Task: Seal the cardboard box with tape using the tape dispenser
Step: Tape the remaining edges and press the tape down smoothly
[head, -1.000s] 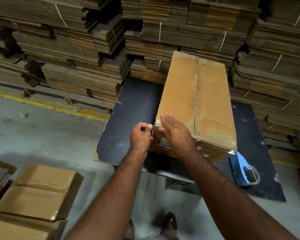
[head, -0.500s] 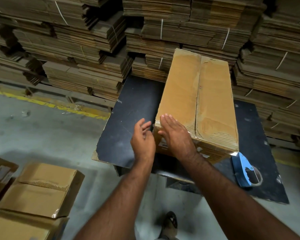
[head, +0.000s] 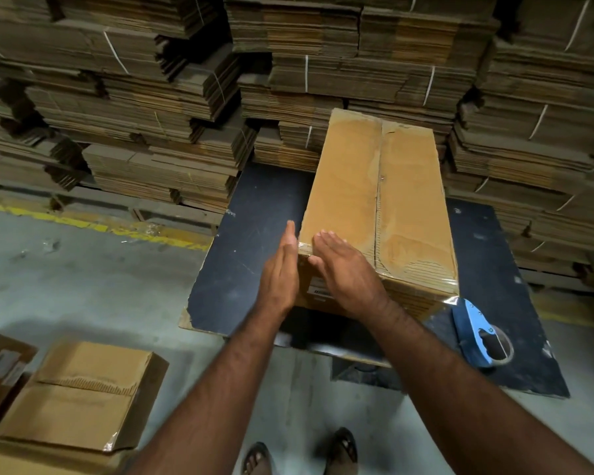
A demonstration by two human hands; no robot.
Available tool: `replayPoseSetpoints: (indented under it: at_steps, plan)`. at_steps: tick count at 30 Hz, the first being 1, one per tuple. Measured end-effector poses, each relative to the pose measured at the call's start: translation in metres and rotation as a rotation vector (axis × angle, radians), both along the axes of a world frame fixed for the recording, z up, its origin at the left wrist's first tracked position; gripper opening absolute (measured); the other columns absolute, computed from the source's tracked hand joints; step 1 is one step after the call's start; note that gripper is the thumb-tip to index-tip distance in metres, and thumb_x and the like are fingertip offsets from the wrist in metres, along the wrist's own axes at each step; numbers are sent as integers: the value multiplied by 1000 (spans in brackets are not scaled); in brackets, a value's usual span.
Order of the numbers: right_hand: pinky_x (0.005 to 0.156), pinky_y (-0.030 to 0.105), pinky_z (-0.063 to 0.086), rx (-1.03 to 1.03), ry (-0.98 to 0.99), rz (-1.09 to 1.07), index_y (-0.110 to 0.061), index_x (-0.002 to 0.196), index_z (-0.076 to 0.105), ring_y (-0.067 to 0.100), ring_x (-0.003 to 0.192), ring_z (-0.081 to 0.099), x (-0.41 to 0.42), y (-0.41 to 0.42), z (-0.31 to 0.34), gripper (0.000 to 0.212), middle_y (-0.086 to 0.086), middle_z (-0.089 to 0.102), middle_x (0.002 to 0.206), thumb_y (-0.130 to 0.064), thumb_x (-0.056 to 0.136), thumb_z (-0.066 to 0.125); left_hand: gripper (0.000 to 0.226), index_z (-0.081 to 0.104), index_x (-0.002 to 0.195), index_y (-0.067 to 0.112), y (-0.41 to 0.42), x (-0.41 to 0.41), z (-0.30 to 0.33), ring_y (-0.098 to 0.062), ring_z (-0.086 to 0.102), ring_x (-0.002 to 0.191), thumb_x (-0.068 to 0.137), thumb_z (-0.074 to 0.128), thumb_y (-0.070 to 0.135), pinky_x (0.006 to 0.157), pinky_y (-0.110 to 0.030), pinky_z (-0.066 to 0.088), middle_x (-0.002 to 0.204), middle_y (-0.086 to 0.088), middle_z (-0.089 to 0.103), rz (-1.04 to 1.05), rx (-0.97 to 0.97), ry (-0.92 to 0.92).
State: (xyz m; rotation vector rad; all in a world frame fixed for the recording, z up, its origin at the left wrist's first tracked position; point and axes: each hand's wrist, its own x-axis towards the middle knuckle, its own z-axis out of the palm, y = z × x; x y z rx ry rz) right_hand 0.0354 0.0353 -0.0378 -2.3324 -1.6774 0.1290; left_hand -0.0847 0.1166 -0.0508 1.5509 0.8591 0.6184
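Observation:
A long brown cardboard box [head: 378,197] lies on a black table [head: 254,234], its top flaps closed along a centre seam. Clear tape shines along its near edge. My left hand [head: 280,269] presses flat, fingers straight, against the box's near left side. My right hand [head: 343,265] lies flat over the near left corner, fingers straight on the top. A blue tape dispenser [head: 477,334] rests on the table by the box's near right corner, untouched.
Tall stacks of flattened, strapped cartons [head: 357,63] fill the back and right. Closed boxes [head: 79,395] sit on the grey floor at lower left. A yellow line [head: 83,224] marks the floor. My sandalled feet [head: 302,454] stand below the table edge.
My left hand went from a pinching fist at the box corner to an open flat hand against the box's left side. The right hand stayed on the corner.

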Motion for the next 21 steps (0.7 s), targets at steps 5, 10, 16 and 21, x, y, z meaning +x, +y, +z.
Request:
replayPoseSetpoints:
  at_steps: [5, 10, 16, 21]
  plan:
    - [111, 45, 40, -27, -138, -129, -4, 143, 49, 29, 137, 46, 15, -24, -20, 68, 15, 51, 146, -50, 101, 21, 58, 18, 158, 24, 7, 4, -25, -5, 3, 151, 105, 26, 45, 123, -33, 10, 165, 4, 14, -232, 571, 174]
    - [117, 41, 27, -42, -186, -51, -5, 149, 40, 26, 143, 37, 20, -32, -21, 61, 14, 42, 153, -39, 99, 50, 61, 32, 154, 15, 30, 4, -42, -27, 15, 151, 99, 59, 20, 121, -49, 18, 162, -6, 25, -333, 1105, 333]
    - [117, 37, 25, 11, -105, -206, -8, 148, 41, 23, 144, 36, 31, -40, -11, 63, 11, 42, 153, -49, 104, 25, 50, 49, 146, 15, 29, 23, -25, -27, 32, 146, 103, 39, 39, 120, -47, 19, 154, -6, 43, -422, 1266, 395]
    - [116, 41, 26, -83, -225, -116, -4, 148, 41, 28, 143, 38, 31, -50, -17, 67, 16, 42, 152, -47, 100, 22, 59, 36, 153, 16, 33, 22, -34, -23, 23, 150, 100, 53, 32, 122, -43, 8, 160, -4, 32, -489, 1298, 392]
